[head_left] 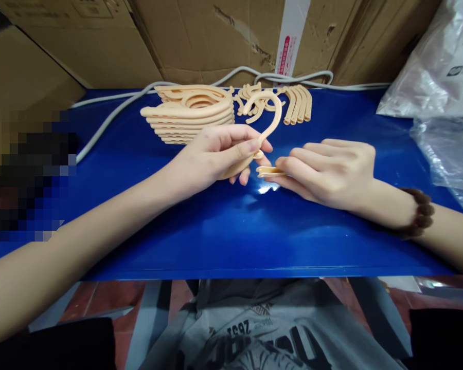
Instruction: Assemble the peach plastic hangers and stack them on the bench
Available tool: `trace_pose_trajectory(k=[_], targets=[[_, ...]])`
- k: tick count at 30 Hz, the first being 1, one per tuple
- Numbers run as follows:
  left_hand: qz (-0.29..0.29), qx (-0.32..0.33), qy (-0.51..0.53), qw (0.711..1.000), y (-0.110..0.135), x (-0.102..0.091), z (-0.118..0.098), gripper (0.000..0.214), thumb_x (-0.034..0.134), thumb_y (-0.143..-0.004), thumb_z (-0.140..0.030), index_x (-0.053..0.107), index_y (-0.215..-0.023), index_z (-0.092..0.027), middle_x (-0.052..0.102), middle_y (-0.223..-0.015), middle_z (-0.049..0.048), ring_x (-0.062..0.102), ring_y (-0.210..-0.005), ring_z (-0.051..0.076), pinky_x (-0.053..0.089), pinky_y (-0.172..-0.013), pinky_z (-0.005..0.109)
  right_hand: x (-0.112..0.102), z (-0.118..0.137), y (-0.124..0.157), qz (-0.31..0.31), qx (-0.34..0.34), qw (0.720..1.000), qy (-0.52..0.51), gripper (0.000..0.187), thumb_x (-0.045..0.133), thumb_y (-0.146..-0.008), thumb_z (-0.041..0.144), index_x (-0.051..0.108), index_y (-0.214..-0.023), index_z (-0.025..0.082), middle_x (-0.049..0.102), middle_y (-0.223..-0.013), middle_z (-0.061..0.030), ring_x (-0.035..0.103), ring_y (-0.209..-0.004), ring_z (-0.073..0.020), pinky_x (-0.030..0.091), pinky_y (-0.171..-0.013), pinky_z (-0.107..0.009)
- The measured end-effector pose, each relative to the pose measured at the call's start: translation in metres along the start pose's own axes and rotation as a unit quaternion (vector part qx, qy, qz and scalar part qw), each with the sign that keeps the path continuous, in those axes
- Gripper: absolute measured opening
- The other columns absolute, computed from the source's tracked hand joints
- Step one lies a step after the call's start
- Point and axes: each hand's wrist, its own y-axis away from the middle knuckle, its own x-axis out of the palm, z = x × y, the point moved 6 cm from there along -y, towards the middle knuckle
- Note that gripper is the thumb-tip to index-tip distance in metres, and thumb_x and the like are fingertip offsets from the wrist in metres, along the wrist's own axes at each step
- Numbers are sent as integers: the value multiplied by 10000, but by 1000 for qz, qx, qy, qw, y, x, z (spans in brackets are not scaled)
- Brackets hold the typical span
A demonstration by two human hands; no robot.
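Observation:
My left hand [216, 156] is closed around the shank of a peach plastic hook piece [272, 115], whose curved top rises above my fingers. My right hand [327, 169] pinches a small flat peach plastic part [268, 171] at its fingertips, right beside the lower end of the hook. Both hands rest low over the blue table top [231, 231]. Behind them lies a stack of peach hanger bodies [189, 115], a tangle of loose hooks [250, 100] and a row of curved peach pieces [298, 104].
A white cable [111, 113] runs along the table's back edge. Cardboard boxes [216, 36] stand behind. Clear plastic bags [443, 139] lie at the right end. A blurred-out area covers the left edge.

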Motion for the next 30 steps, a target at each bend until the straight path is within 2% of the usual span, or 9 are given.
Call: trace_pose_trajectory(k=[3,7,12,18,26,30], targets=[[-5,0,-15,1000,1,1,0,199,581,-1008,-317,688,-1019,-149,616,-609,-18,597,-520,89,437,-484,168,4,-4,2,-14,20,1000,-15,558,303,-1075,533,669,-835,186,620,-650,-12,492,-588,-124,270,-571,-301],[-24,5,-19,1000,0,0,2,200,593,-997,-320,683,-1036,-146,705,-773,20,624,-551,81,460,-488,162,11,-10,5,-15,17,999,-42,559,305,-1070,543,679,-869,179,663,-713,-28,545,-637,-135,281,-583,-303],[-48,15,1,999,0,-2,4,183,603,-984,-290,676,-1042,-132,742,-1016,63,659,-586,75,494,-482,155,20,-8,6,37,-2,998,-48,569,264,-1075,534,690,-906,198,672,-714,-27,561,-630,-149,237,-573,-312],[8,1,19,1000,1,6,2,177,593,-996,-277,679,-1067,-140,671,-653,-16,662,-540,93,523,-490,148,20,-6,5,35,-1,999,-28,579,252,-1081,524,702,-940,189,687,-737,-33,572,-637,-149,238,-573,-314],[45,-25,21,998,0,8,6,190,608,-977,-281,694,-1101,-166,677,-660,-27,686,-543,108,562,-505,167,16,-3,6,-2,-17,1000,4,526,312,-1082,498,677,-869,185,614,-647,-6,509,-598,-128,249,-571,-295],[61,-38,17,997,-1,7,8,173,604,-971,-283,688,-1078,-177,681,-677,-29,687,-537,109,523,-450,146,16,0,5,-6,-16,1000,18,525,314,-1085,491,660,-834,186,593,-624,1,505,-594,-127,261,-570,-291]])
